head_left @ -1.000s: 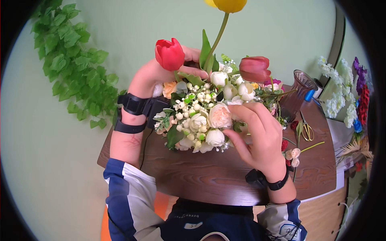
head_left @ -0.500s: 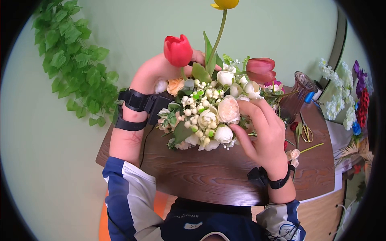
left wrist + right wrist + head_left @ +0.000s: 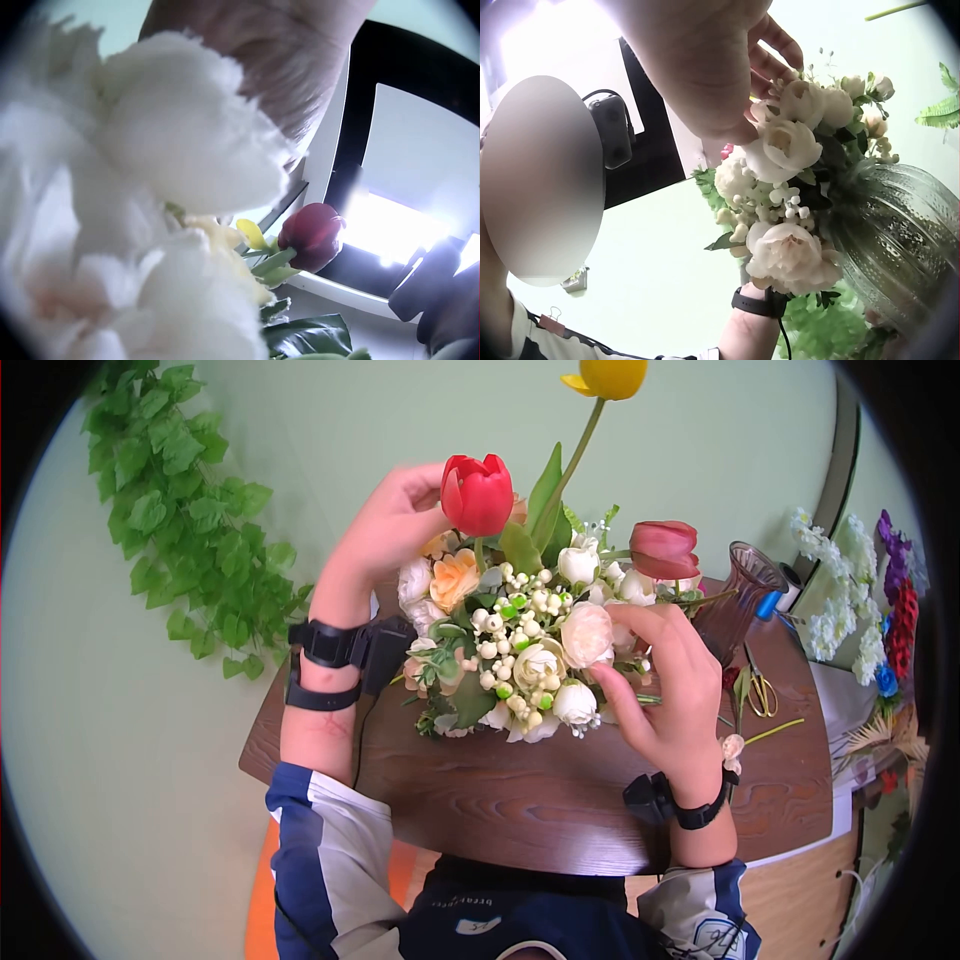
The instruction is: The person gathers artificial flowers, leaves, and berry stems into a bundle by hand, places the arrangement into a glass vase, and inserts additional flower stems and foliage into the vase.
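A mixed bouquet of white and peach blooms with white berries (image 3: pixel 520 610) stands before me, in a ribbed clear glass vase (image 3: pixel 900 225) in the right wrist view. My right hand (image 3: pixel 670 685) has its thumb and curled fingers about a pale pink rose (image 3: pixel 587 635) on the bouquet's right side. At the upper left, my left hand (image 3: pixel 405 515) reaches behind a red tulip (image 3: pixel 477 495), which hides its fingertips. A yellow tulip (image 3: pixel 612 375) rises tallest, and a darker red tulip (image 3: pixel 664 550) leans right. White petals (image 3: pixel 187 120) fill much of the left wrist view.
On the brown table (image 3: pixel 480 800), a purplish glass vase (image 3: pixel 735 600) stands at the right, near gold-handled scissors (image 3: pixel 763 695) and a cut green stem (image 3: pixel 775 729). Green vines (image 3: pixel 170 480) hang on the left wall. More flowers (image 3: pixel 850 595) stand at the far right.
The bouquet and its tulips have shifted right. My left hand has drawn back from among the stems to the red tulip's left. My right hand stays at the pale pink rose, slightly farther right.
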Tool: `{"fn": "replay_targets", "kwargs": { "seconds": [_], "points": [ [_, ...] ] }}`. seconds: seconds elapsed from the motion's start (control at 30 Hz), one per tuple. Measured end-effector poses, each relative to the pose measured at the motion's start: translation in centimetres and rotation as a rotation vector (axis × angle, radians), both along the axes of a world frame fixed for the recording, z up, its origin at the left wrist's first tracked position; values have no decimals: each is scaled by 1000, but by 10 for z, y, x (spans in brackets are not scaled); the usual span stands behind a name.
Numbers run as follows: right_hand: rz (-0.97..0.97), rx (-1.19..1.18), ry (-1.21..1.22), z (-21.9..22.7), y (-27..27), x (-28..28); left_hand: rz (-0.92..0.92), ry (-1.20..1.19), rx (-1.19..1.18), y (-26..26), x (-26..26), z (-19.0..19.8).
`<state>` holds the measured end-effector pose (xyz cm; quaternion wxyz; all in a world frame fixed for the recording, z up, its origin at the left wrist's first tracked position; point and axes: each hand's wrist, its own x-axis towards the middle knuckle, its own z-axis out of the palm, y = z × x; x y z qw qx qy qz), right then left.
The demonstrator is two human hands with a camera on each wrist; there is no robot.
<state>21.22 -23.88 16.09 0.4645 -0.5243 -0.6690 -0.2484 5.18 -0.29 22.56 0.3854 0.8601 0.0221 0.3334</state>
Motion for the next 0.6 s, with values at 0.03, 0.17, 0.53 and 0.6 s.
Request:
{"fn": "replay_targets", "kwargs": {
  "seconds": [0.03, 0.17, 0.53, 0.6],
  "points": [
    [-6, -8, 10, 0, -1, -1, -3, -2, 4, 0, -4, -3],
    [-38, 1, 37, 2, -7, 2, -20, -222, -115, -7, -20, -15],
    [-272, 579, 161, 24, -29, 30, 197, -608, -441, -25, -24, -85],
    [-271, 582, 206, 22, -28, 37, 177, -635, -581, -18, -14, -106]
  ]
}}
